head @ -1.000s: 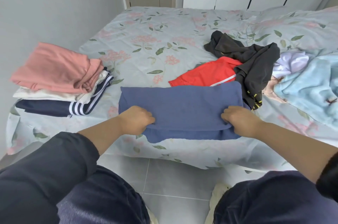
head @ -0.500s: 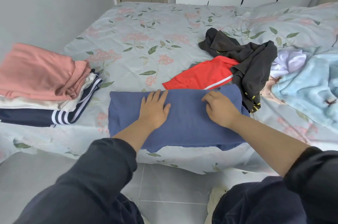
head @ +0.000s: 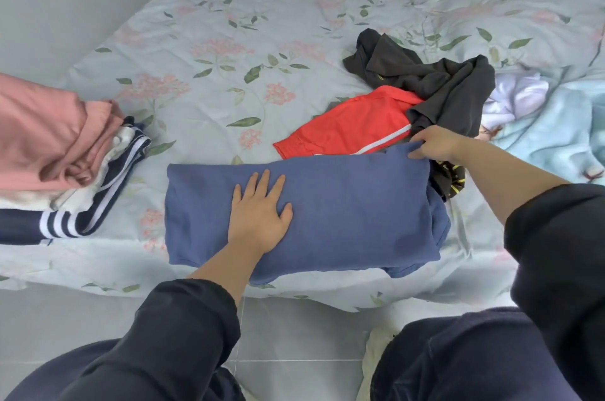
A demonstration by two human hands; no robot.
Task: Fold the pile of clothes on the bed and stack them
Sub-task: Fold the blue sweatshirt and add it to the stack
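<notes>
A blue garment [head: 343,204], folded into a wide rectangle, lies at the near edge of the bed [head: 229,40]. My left hand [head: 260,214] presses flat on its left half, fingers spread. My right hand [head: 432,143] pinches the garment's far right corner. Behind it lie a red garment [head: 343,125] with a white stripe and a crumpled dark grey garment [head: 438,86]. A stack of folded clothes [head: 49,155], pink on top, then white, then navy with white stripes, sits at the left edge.
A light blue blanket [head: 550,132] and a lilac cloth [head: 514,96] lie bunched at the right. A floral pillow [head: 523,17] is at the far right. White wardrobe doors stand behind the bed. Tiled floor [head: 288,335] and my knees are below.
Both hands left the garment's near edge and laid the fold over. The left hand went flat on the cloth; the right hand slid out to the far right corner and pinched it.
</notes>
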